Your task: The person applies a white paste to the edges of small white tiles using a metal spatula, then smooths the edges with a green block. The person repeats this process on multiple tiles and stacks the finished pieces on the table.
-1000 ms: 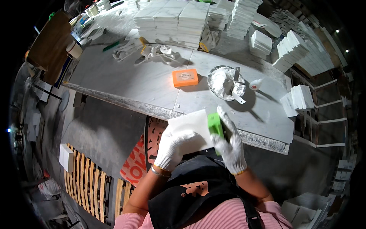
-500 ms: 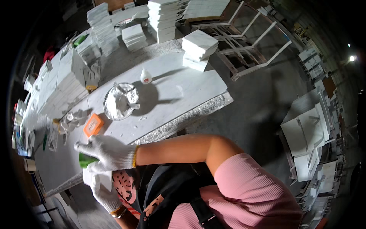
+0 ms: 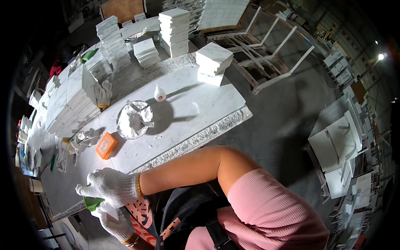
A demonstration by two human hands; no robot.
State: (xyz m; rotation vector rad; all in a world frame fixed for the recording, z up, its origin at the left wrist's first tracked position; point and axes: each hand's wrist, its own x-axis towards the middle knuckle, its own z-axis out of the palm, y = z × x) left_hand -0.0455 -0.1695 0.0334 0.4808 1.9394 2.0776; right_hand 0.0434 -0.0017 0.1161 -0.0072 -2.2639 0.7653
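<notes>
Marble tabletop [image 3: 208, 100] carries orange box [image 3: 106, 146] and bowl [image 3: 118, 128]; right fingers [image 3: 85, 190] grip green block [image 3: 91, 203], left fingers [image 3: 107, 221] white tile [image 3: 96, 214].

Bright light whitens the desk [image 3: 187, 121]; the bowl [image 3: 143, 133] and bottle [image 3: 160, 94] throw shadows toward its right end. The floor [image 3: 275, 121] lies dim, a distant lamp [image 3: 381, 56] glares, and the fisheye bends straight edges toward a black rim.

Marble-topped counter [image 3: 200, 109]: stacked white tiles [image 3: 213, 58], rear right corner; white bottle [image 3: 160, 93], near rear edge; bowl [image 3: 144, 132] of white powder [image 3: 130, 121], left of bottle; orange box [image 3: 106, 146], nearer left end than bowl; at front edge, gloved right hand [image 3: 109, 187] gripping green block [image 3: 92, 203]; gloved left hand [image 3: 116, 227], lower, holding white slab [image 3: 113, 213], partly hidden.
</notes>
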